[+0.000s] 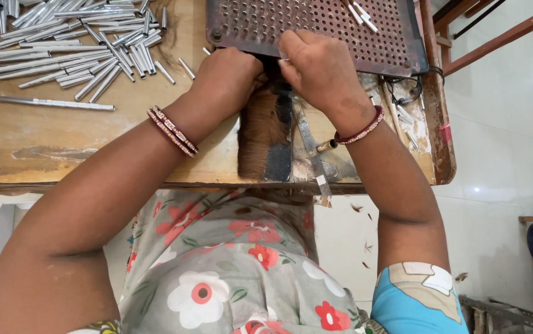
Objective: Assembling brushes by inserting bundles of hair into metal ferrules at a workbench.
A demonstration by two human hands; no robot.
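My left hand (226, 77) is closed at the top of a brown bundle of hair (259, 133) that lies on the wooden table (93, 145); what its fingers grip is hidden. My right hand (316, 68) rests beside it, fingers pinched on a thin silver metal tube (284, 60) at the lower edge of a perforated metal plate (316, 25). Both wrists wear red bangles. A dark strip (280, 151) lies along the hair bundle.
A heap of several silver metal tubes (68, 43) covers the table's far left. A metal blade (311, 154) and a small brass piece (327, 146) lie under my right wrist. Black wire (405, 93) sits at the right edge. Wooden furniture stands on the white floor.
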